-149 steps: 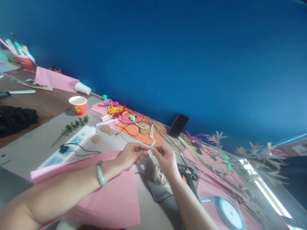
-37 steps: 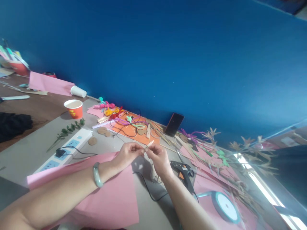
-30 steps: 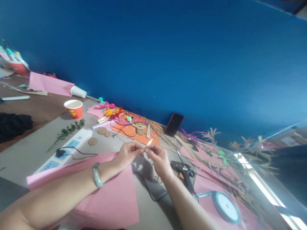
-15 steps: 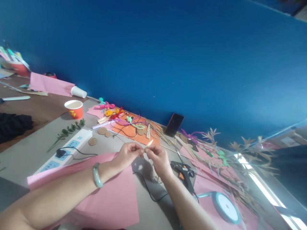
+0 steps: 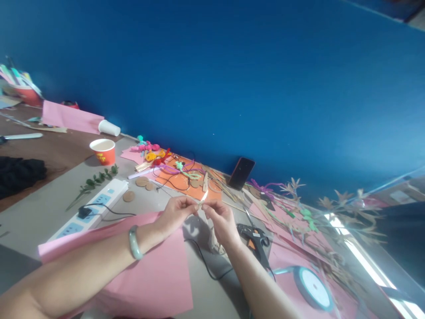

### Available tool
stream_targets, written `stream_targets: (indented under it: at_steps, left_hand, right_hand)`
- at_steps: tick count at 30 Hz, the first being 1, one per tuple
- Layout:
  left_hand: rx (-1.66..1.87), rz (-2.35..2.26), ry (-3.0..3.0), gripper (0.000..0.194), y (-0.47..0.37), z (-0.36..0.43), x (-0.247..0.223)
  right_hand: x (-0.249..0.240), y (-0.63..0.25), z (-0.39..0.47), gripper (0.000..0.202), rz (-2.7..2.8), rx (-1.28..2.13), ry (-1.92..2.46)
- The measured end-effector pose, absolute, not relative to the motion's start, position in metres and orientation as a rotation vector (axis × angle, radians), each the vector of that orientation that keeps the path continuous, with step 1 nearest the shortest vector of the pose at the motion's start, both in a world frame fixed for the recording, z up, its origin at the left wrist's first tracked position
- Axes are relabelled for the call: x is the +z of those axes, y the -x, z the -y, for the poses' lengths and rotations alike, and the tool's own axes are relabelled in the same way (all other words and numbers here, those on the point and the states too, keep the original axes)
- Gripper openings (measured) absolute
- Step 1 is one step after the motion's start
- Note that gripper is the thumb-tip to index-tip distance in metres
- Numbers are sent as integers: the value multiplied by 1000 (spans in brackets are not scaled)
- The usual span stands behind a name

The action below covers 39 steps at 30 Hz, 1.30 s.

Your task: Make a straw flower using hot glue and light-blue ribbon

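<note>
Between my fingertips is a thin, pale, pointed strip (image 5: 204, 196), its tip standing up above them; what it is made of I cannot make out. My left hand (image 5: 177, 214) pinches its lower end, a green bangle (image 5: 135, 243) on that wrist. My right hand (image 5: 222, 222) meets it from the other side, thumb and forefinger pressed on the strip. Behind the right wrist a pale, bundled object (image 5: 215, 243) is partly hidden. A black glue gun (image 5: 254, 241) lies just right of that wrist. Pink paper (image 5: 156, 270) spreads under my left forearm.
A power strip (image 5: 96, 208) with a plugged cord lies left, near a leafy sprig (image 5: 94, 182) and a red paper cup (image 5: 103, 153). A phone (image 5: 241, 173) leans on the blue wall. A tape roll (image 5: 313, 288) lies right, below dried stems (image 5: 332, 254).
Both hands stay in nearly the same place. The pale strip between the fingertips has tilted more upright and shifted slightly left.
</note>
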<state>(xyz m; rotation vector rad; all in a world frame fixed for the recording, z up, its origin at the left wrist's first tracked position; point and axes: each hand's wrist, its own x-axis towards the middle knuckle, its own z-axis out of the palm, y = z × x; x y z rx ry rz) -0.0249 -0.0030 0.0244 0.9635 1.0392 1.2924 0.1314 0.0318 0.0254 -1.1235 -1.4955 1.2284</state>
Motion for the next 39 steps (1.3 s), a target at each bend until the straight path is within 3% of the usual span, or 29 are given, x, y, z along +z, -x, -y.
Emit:
stream_targets:
  at_steps: [24,39]
  left_hand:
    - [1316,-1042,-1002,16,24,4,22]
    - [1288,-999,-1002,12,25,3,19]
  right_hand:
    - [34,-127,-26,20,1495,1246,1168]
    - [31,-128,-28,16,1462,1337,1093]
